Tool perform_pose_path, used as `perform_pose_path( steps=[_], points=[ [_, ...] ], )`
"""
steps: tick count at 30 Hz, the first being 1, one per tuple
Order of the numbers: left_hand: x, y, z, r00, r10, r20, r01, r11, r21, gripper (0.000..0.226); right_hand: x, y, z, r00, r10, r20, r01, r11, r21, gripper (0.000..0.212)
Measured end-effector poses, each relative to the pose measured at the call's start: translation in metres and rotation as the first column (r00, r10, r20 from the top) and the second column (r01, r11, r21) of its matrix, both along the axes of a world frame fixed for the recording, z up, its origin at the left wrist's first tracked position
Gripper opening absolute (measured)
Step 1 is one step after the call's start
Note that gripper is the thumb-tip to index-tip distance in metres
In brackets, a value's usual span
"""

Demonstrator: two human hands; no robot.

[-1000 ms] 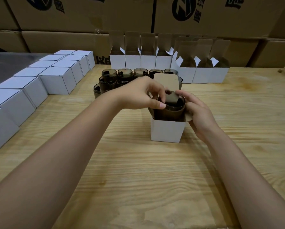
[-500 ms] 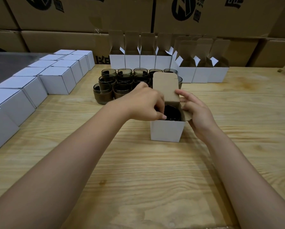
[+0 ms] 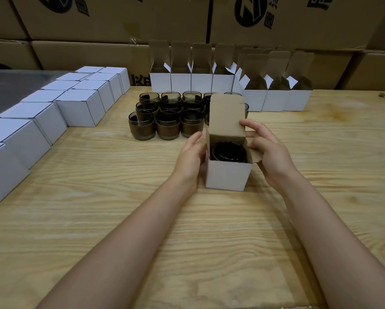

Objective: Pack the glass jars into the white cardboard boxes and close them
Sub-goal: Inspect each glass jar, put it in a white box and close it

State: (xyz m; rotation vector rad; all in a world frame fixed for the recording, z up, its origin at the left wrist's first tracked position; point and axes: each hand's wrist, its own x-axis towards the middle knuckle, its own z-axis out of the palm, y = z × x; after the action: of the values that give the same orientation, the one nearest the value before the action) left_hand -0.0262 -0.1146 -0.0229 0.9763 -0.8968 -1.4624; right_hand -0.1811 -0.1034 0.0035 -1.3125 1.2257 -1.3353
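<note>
- Sitting upright on the wooden table (image 3: 209, 230) is a white open box (image 3: 228, 175), its tall lid flap standing up at the back, brown inside.
- Dark glass jar (image 3: 229, 151) is down inside that box, rim below the box's top edge.
- Left hand (image 3: 192, 157) is against the box's left wall, fingers loosely curled near the left side flap; blurred, so cannot tell if it really grips.
- Right hand (image 3: 269, 152) is on the box's right side, fingers spread, fingertips (image 3: 242, 124) touching the edge of the upright lid flap, thumb by the right side flap. Not clamped shut on anything.
- Behind the box, towards the far edge: a cluster of loose jars (image 3: 167, 117), dark with brownish bands, packed close together in rows.
- Further behind the box: a row of empty open boxes (image 3: 229, 82), lids up.
- Left of the box, well apart: closed white boxes (image 3: 80, 107) lined up in two rows running along the table's left side.
- Beyond everything, stacked brown cartons (image 3: 120, 21) with dark printed logos.
</note>
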Motion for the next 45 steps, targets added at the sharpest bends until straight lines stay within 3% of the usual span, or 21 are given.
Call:
perform_pose_path(
  steps=[8, 12, 14, 16, 19, 22, 26, 30, 34, 40, 43, 45],
  points=[
    [0.001, 0.0, 0.002, 0.992, -0.02, 0.123, 0.027, 0.998, -0.059, 0.031, 0.005, 0.003, 0.001, 0.998, -0.017, 0.063, 0.015, 1.0, 0.027, 0.05],
    [0.0, -0.003, 0.002, 0.981, 0.044, 0.189, -0.011, 0.984, -0.175, 0.019, 0.009, 0.003, 0.001, 0.972, -0.008, 0.236, 0.009, 1.0, -0.002, 0.039],
    [0.0, -0.005, 0.003, 0.98, 0.051, 0.194, -0.014, 0.982, -0.186, 0.02, 0.013, 0.003, -0.002, 0.88, 0.018, 0.474, -0.026, 1.0, 0.01, 0.03],
    [0.0, -0.004, 0.002, 0.983, 0.058, 0.174, -0.027, 0.984, -0.174, 0.021, 0.013, 0.002, -0.006, 0.759, 0.012, 0.651, -0.047, 0.998, 0.037, 0.043],
    [-0.002, -0.003, 0.001, 0.991, 0.045, 0.128, -0.024, 0.987, -0.16, 0.018, 0.013, 0.002, -0.011, 0.67, 0.003, 0.742, -0.064, 0.996, 0.054, 0.047],
    [-0.003, -0.003, 0.001, 0.993, 0.048, 0.104, -0.032, 0.988, -0.153, 0.021, 0.015, -0.001, -0.014, 0.714, 0.006, 0.701, -0.044, 0.998, 0.036, 0.047],
    [-0.004, -0.003, 0.001, 0.995, 0.046, 0.088, -0.032, 0.987, -0.156, 0.019, 0.016, -0.002, -0.014, 0.886, 0.004, 0.463, -0.01, 1.0, 0.011, 0.05],
    [-0.004, -0.001, 0.001, 0.997, 0.031, 0.075, -0.015, 0.981, -0.196, 0.02, 0.015, -0.004, -0.011, 0.947, 0.152, 0.282, -0.139, 0.988, -0.064, 0.047],
    [-0.005, 0.004, 0.004, 1.0, -0.003, 0.008, 0.004, 0.979, -0.204, 0.031, 0.019, -0.003, -0.012, 0.922, 0.156, 0.354, -0.119, 0.985, -0.123, 0.039],
    [-0.005, 0.011, 0.006, 0.999, 0.007, -0.049, -0.018, 0.976, -0.217, 0.028, 0.024, 0.003, -0.017, 0.851, 0.158, 0.501, -0.079, 0.981, -0.176, 0.034],
    [-0.005, 0.012, 0.007, 0.999, 0.03, -0.023, -0.034, 0.976, -0.214, 0.037, 0.019, 0.006, -0.019, 0.879, 0.151, 0.453, -0.078, 0.981, -0.178, 0.043],
    [-0.006, 0.013, 0.007, 0.999, 0.051, 0.0, -0.049, 0.973, -0.226, 0.044, 0.017, 0.009, -0.019, 0.936, 0.145, 0.321, -0.077, 0.974, -0.215, 0.049]
  ],
)
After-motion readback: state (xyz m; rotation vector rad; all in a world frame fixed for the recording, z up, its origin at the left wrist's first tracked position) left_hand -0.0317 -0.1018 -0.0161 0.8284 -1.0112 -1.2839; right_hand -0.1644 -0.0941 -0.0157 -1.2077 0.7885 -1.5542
